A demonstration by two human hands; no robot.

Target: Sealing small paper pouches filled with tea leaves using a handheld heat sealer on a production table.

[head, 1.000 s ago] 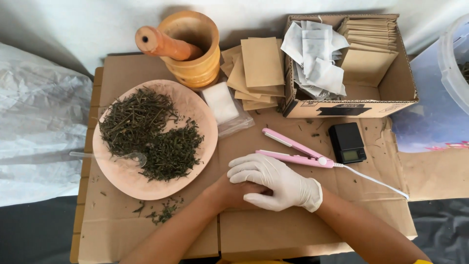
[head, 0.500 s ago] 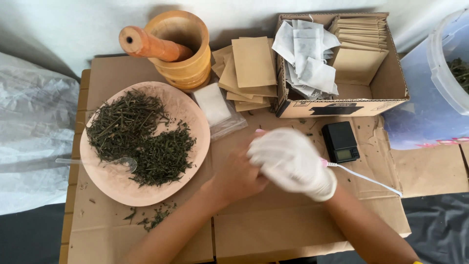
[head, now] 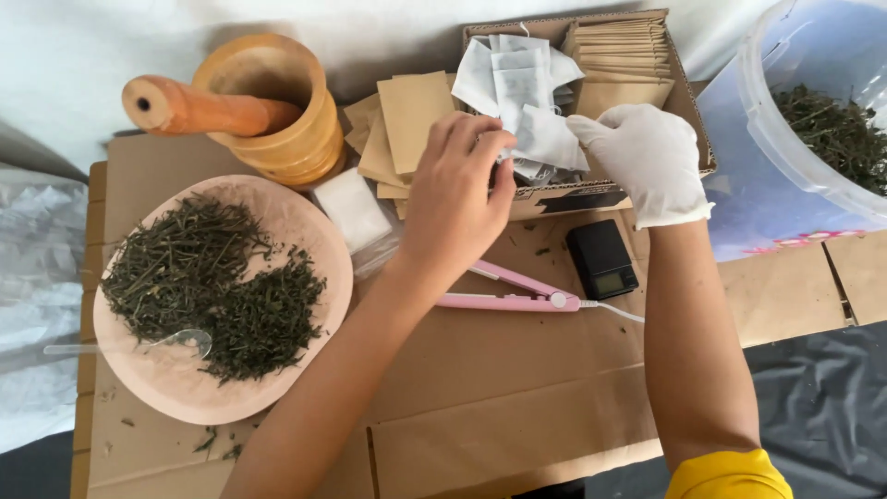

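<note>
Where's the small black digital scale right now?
In the head view, the small black digital scale sits on the brown cardboard surface, right of centre, just below the open cardboard box and beside the pink heat sealer.

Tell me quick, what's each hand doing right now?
Left hand: bare, fingers pinched on a white filter bag at the cardboard box.
Right hand: gloved, fingers curled on the same bag.
</note>
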